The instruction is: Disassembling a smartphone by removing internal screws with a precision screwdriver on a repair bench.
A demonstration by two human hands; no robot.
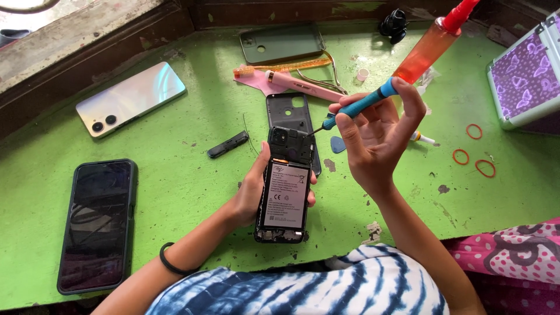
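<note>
On the green painted table (175, 192), a black-cased smartphone (97, 224) lies face up at the left, with a silvery phone (131, 98) beyond it. At centre, the left hand (251, 195) clamps its fingers around an opened black phone with exposed white-labelled battery (286, 195). The right hand (373, 140) pinches a slim blue screwdriver (361, 105), its tip at the phone's top edge.
</note>
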